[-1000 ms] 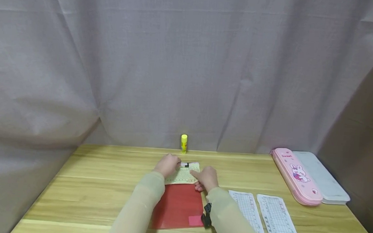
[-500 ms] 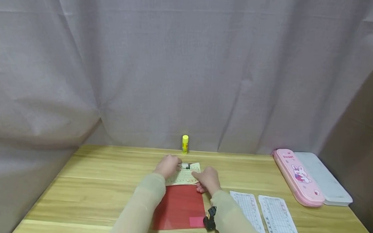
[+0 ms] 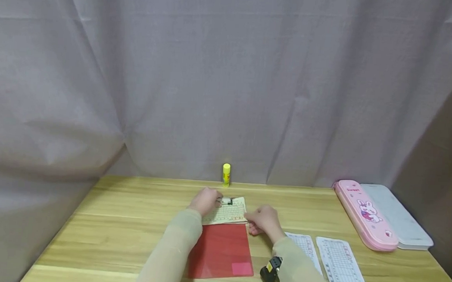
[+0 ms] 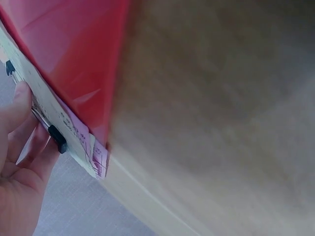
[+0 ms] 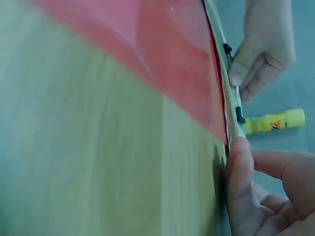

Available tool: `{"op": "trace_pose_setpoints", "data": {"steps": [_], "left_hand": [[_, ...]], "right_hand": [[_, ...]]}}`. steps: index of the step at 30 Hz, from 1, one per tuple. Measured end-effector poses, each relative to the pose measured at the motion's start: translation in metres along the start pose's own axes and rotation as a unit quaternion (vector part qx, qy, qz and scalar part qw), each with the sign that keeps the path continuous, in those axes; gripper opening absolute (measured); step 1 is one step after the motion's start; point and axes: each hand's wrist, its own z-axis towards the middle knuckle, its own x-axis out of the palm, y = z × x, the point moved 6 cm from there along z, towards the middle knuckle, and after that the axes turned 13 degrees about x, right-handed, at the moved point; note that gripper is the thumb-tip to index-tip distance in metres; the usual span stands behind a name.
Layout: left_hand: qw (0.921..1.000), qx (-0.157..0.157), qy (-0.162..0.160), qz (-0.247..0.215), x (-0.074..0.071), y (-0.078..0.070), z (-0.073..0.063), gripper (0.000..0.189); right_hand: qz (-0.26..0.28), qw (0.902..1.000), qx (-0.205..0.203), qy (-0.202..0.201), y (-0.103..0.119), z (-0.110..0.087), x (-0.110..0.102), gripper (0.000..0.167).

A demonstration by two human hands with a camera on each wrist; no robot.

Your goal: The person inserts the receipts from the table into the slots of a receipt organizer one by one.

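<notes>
A translucent red folder with a pink label lies on the table. Across its far end rests a stack of cream printed paper slips, with a metal paper fastener on top carrying black sliders. My left hand pinches the fastener at the far left; in the left wrist view its thumb lies on the metal strip between the sliders, fingers beneath. My right hand pinches the right edge of the slips between thumb and fingers, seen close in the right wrist view. Lilac sheets show under the cream ones.
A yellow glue stick stands upright at the table's back edge. Two long printed slips lie to the right, one partly under my right sleeve. Further right are a pink pencil case and a pale flat case.
My right hand has slid rightward, from thumb on the slips' face to their right edge. The left hand keeps its grip on the fastener. The whole view has shifted slightly.
</notes>
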Motion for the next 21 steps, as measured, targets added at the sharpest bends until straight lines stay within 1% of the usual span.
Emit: {"op": "trace_pose_setpoints", "data": {"steps": [2,4,7,9,12,16,18,21], "left_hand": [[1.0,0.001,-0.002,0.0,0.0,0.0,0.0,0.01],[1.0,0.001,-0.003,0.003,0.0,0.0,0.0,0.009],[1.0,0.001,-0.002,0.006,-0.001,-0.001,0.001,0.009],[1.0,0.003,-0.002,0.005,-0.001,-0.002,0.002,0.009],[1.0,0.003,-0.003,0.002,-0.002,-0.002,0.002,0.009],[1.0,0.004,-0.003,-0.001,-0.003,-0.002,0.001,0.009],[1.0,0.004,-0.003,-0.004,-0.002,-0.001,0.0,0.01],[1.0,0.005,-0.006,-0.004,-0.002,-0.001,0.0,0.012]], "right_hand": [[-0.015,0.9996,-0.023,-0.012,0.0,-0.003,-0.009,0.023],[-0.043,0.9975,-0.05,-0.026,0.001,-0.007,-0.018,0.021],[-0.093,0.9902,-0.091,-0.05,0.002,-0.013,-0.032,0.018],[-0.128,0.9839,-0.106,-0.065,0.0,-0.018,-0.043,0.016],[-0.177,0.9725,-0.126,-0.084,-0.004,-0.025,-0.058,0.014],[-0.231,0.9523,-0.172,-0.1,-0.011,-0.034,-0.075,0.015],[-0.256,0.9409,-0.198,-0.101,-0.014,-0.039,-0.082,0.018],[-0.286,0.9292,-0.217,-0.088,-0.018,-0.046,-0.09,0.027]]}}
